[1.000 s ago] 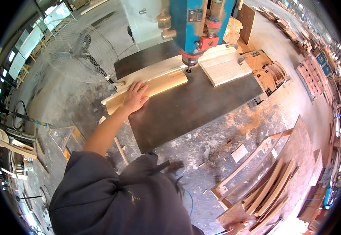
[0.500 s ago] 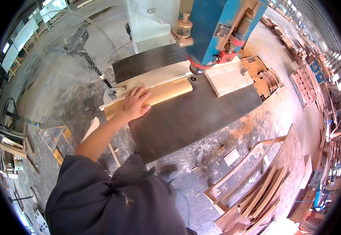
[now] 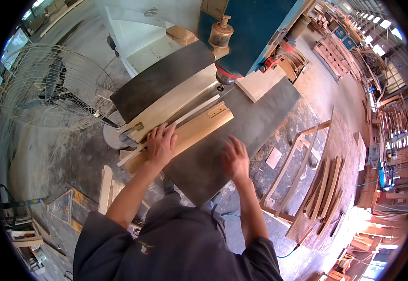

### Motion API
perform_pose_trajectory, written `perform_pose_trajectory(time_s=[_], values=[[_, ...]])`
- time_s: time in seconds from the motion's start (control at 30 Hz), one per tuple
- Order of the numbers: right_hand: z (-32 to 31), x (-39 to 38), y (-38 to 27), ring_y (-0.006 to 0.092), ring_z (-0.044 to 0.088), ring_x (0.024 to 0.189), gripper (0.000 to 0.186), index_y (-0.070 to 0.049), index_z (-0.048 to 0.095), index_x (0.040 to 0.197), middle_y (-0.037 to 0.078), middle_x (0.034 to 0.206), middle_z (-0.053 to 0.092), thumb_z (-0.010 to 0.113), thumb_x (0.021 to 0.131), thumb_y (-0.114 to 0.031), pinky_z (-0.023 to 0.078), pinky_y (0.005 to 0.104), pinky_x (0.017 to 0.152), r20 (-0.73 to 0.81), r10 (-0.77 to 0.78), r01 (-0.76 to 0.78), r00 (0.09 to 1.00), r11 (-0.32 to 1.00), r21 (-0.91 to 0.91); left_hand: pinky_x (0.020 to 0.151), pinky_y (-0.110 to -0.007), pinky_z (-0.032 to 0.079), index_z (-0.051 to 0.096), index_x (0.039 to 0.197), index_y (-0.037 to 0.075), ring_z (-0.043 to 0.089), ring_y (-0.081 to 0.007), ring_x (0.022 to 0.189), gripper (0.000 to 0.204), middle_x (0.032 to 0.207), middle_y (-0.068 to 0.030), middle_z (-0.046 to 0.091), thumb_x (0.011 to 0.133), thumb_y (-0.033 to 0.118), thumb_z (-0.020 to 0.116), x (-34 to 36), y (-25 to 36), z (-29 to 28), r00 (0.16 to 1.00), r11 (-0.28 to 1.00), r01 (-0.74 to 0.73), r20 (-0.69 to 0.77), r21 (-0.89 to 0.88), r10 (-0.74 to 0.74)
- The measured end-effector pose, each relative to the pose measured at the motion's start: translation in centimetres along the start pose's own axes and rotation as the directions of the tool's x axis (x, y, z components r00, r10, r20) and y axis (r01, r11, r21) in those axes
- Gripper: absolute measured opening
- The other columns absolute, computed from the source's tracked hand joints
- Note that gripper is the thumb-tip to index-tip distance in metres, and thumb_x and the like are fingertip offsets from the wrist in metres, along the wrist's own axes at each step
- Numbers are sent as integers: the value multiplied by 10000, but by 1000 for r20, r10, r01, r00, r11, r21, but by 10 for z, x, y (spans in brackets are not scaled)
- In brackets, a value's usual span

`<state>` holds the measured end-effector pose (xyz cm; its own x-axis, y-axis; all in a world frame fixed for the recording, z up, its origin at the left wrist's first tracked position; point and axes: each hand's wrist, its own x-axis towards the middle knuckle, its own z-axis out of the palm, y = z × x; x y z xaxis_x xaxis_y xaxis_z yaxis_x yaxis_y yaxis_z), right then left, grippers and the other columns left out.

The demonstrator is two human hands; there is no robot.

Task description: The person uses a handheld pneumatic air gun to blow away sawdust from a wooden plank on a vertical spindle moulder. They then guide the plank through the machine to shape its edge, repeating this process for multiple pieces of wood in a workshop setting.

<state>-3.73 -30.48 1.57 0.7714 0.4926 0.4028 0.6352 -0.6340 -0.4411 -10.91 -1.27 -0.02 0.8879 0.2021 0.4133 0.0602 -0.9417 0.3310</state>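
- Nearest us, above the near part of the dark bench [image 3: 199,175], the right hand [image 3: 235,160] hangs slightly blurred, its fingers parted and loosely bent, holding nothing that we can see.
- Just beyond, the left hand [image 3: 161,146] lies palm down across the left end of the yellow wooden piece [image 3: 197,132]; we cannot tell whether it grips or only presses.
- The piece rests on the bench, its slotted far end pointing toward the spindle. With one hand on one end, we judge that a sideways push at the other could pivot it.
- Alongside its far edge we see a thin pale strip [image 3: 198,111]. If the strip slid or became wedged, the piece might sit crooked.
- Farther on runs the wooden fence [image 3: 185,97], with bare bench between it and the strip. Should its metal clamp [image 3: 139,126] loosen, the fence could shift.
- Near the slotted end hangs the cutter [image 3: 220,88], beneath the blue machine head [image 3: 253,35]. We cannot tell whether it turns; if it does, fingers straying close could be cut, and an unsteady piece could kick.
- To its right, a pale board [image 3: 262,85] lies on the bench.
- Beyond, at left, stands a wire-caged fan [image 3: 54,89].
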Motion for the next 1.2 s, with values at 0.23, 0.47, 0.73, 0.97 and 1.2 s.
perform_pose_trajectory(time_s=[0.23, 0.47, 0.73, 0.97, 1.2], values=[[37, 70, -7, 356, 459, 1466, 589, -78, 572, 1417, 118, 1566, 513, 751, 856, -99, 482, 469, 1129, 191, -207, 216, 959, 976, -27, 925, -493, 530, 652, 1291, 60, 652, -388, 1078, 363, 1121, -175, 713, 932, 17, 619, 4, -27, 2, 991, 997, 79, -107, -10, -80], [32, 61, 34, 370, 508, 1431, 394, -38, 661, 1286, 115, 1469, 607, 673, 894, -1, 487, 447, 1149, 130, -227, 192, 965, 953, 235, 853, -489, 538, 719, 1186, 85, 666, -388, 965, 297, 1016, -143, 717, 918, 19, 609, -58, 14, -88, 981, 992, 113, -154, -49, -119], [7, 81, 102, 358, 570, 1361, 396, -49, 685, 1270, 119, 1460, 621, 678, 877, -1, 517, 418, 1101, 286, -370, 329, 884, 927, 180, 721, -425, 562, 762, 1076, 109, 672, -296, 866, 190, 897, -67, 640, 899, 175, 746, -140, 106, -51, 991, 984, 119, 72, -130, -110], [9, 89, 79, 383, 599, 1258, 499, -186, 663, 1371, 98, 1514, 543, 700, 881, -94, 582, 474, 926, 335, -317, 336, 887, 942, 1, 810, -421, 522, 775, 1121, 111, 605, -298, 920, 243, 937, -76, 606, 879, 110, 752, -73, 171, 24, 999, 993, -23, -50, -120, 18], [3, 76, 63, 350, 599, 1235, 572, -164, 638, 1377, 138, 1489, 541, 816, 849, -295, 567, 456, 933, 342, -333, 336, 879, 940, 51, 866, -436, 538, 765, 1122, 74, 629, -318, 998, 243, 1027, -100, 643, 880, 91, 746, -57, 177, 59, 988, 971, 63, -124, -229, -94]])
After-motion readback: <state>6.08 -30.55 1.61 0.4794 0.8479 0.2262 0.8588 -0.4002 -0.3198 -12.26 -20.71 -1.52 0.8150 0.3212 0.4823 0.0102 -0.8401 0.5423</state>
